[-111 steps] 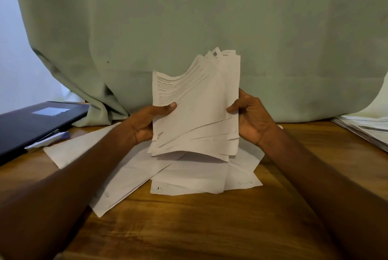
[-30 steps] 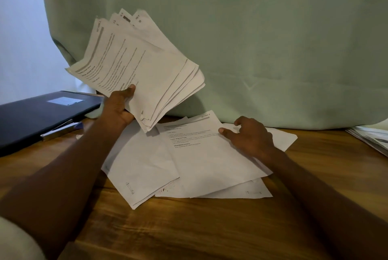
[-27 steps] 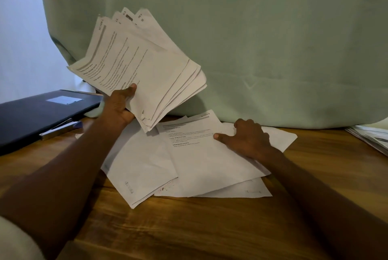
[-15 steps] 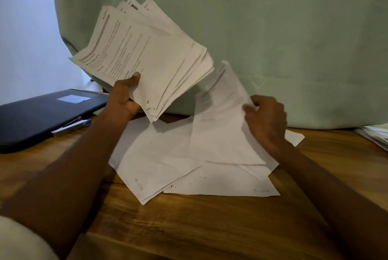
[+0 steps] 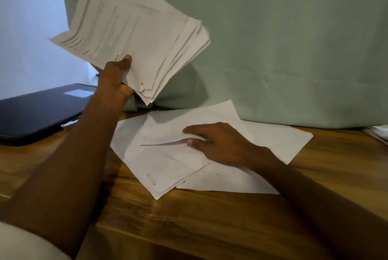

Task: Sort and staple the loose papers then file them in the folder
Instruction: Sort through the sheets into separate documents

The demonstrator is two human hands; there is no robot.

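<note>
My left hand point(image 5: 114, 83) grips a fanned stack of printed papers point(image 5: 134, 35) by its lower edge and holds it up to the left, in front of the curtain. Loose sheets point(image 5: 165, 167) lie overlapping on the wooden table. My right hand point(image 5: 218, 144) rests on the top sheet point(image 5: 195, 121), which lies blank side up. Its fingers lie on top and its thumb sits under the sheet's raised near edge, pinching it. A dark folder point(image 5: 35, 113) lies shut at the left.
A pale green curtain point(image 5: 283, 50) hangs right behind the papers and reaches the table. A small silver and blue object point(image 5: 70, 122) lies beside the folder. Another pile of papers point(image 5: 378, 134) sits at the far right edge.
My right hand lifted a printed sheet off the table, turned it over and brought it down blank side up. My left hand raised the stack a little higher.
</note>
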